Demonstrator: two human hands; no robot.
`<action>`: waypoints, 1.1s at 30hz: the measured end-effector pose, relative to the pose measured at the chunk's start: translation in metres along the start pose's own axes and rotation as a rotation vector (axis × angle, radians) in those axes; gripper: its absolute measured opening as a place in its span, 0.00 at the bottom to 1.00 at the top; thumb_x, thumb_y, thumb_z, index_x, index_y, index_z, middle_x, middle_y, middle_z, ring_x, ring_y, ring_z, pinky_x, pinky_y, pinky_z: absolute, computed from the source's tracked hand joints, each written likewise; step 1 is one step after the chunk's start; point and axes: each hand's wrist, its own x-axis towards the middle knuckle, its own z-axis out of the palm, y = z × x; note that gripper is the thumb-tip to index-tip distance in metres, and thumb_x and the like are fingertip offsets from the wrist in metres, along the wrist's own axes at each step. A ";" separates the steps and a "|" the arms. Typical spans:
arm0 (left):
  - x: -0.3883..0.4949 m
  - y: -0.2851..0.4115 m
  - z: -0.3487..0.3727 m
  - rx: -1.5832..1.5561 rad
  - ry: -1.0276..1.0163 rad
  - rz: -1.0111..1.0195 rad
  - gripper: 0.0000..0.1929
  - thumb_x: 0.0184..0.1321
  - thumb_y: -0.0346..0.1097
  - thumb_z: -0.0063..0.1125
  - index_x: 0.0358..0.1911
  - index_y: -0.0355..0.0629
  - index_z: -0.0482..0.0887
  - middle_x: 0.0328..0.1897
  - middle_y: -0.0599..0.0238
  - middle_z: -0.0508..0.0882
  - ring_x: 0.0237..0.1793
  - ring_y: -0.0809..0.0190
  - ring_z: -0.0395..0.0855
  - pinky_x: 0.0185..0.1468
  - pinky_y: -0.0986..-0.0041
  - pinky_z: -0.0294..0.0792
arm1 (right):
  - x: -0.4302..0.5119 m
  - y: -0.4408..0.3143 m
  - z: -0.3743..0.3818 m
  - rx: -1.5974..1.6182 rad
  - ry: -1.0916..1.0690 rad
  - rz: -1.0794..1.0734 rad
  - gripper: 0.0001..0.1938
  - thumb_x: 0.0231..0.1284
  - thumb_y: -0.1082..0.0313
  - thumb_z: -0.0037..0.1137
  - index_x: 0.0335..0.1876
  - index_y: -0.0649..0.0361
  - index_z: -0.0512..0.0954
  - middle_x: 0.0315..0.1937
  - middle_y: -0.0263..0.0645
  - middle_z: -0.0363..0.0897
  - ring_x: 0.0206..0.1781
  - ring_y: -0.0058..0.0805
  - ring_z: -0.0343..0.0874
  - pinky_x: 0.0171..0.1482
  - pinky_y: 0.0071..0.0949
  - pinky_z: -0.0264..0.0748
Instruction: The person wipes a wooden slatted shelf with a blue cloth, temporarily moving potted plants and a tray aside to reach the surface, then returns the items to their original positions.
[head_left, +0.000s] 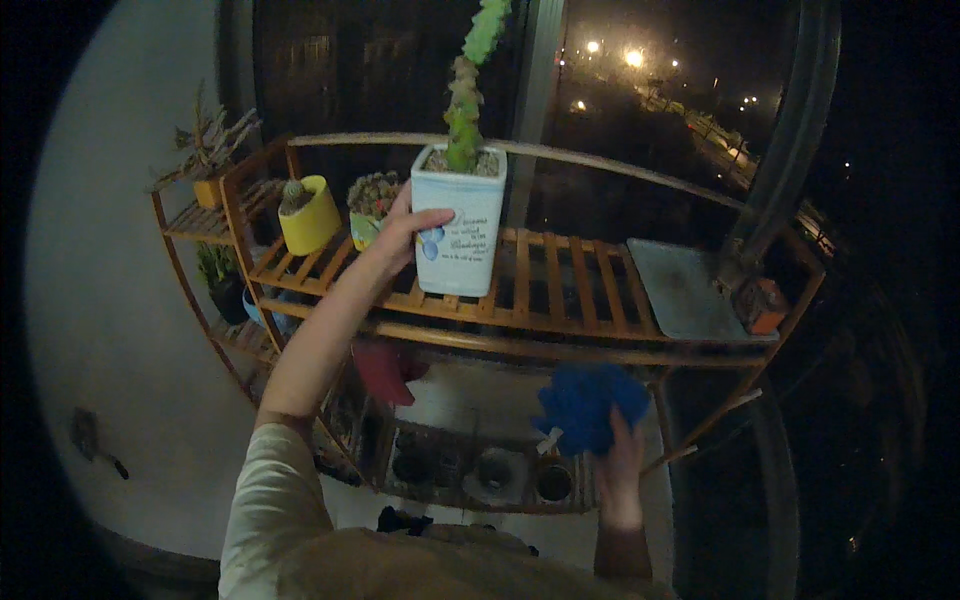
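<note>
My left hand grips the left side of a tall white ceramic planter with printed script and blue motifs. A tall green cactus rises from its soil. The planter is upright at the slatted wooden shelf; whether its base touches the slats I cannot tell. Lower right, my right hand holds a bunched blue cloth in front of the shelf. Left of the planter stand a succulent in a patterned pot and a small cactus in a yellow pot.
A grey tray and an orange pot occupy the shelf's right end. Further plants stand on the left side rack. Below are a red object and several dark pots. A window rises behind the shelf.
</note>
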 end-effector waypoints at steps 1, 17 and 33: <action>0.000 -0.003 0.001 -0.014 0.008 0.010 0.35 0.47 0.35 0.66 0.59 0.38 0.61 0.51 0.54 0.76 0.51 0.56 0.77 0.54 0.63 0.71 | 0.004 0.001 -0.005 0.006 -0.003 0.005 0.22 0.63 0.62 0.51 0.61 0.59 0.65 0.57 0.42 0.67 0.58 0.38 0.69 0.56 0.39 0.71; -0.050 0.016 -0.008 -0.195 0.002 0.301 0.40 0.66 0.64 0.27 0.70 0.37 0.43 0.75 0.53 0.46 0.75 0.57 0.42 0.74 0.68 0.33 | -0.005 -0.008 0.017 0.018 0.110 -0.112 0.23 0.62 0.61 0.54 0.59 0.61 0.64 0.57 0.43 0.67 0.56 0.38 0.70 0.58 0.38 0.68; -0.243 -0.094 -0.037 -0.301 0.188 0.170 0.29 0.67 0.58 0.31 0.52 0.36 0.71 0.48 0.55 0.76 0.49 0.56 0.73 0.57 0.65 0.61 | -0.039 0.002 0.040 0.040 0.327 -0.388 0.23 0.63 0.62 0.51 0.61 0.62 0.63 0.55 0.42 0.69 0.57 0.37 0.70 0.60 0.38 0.67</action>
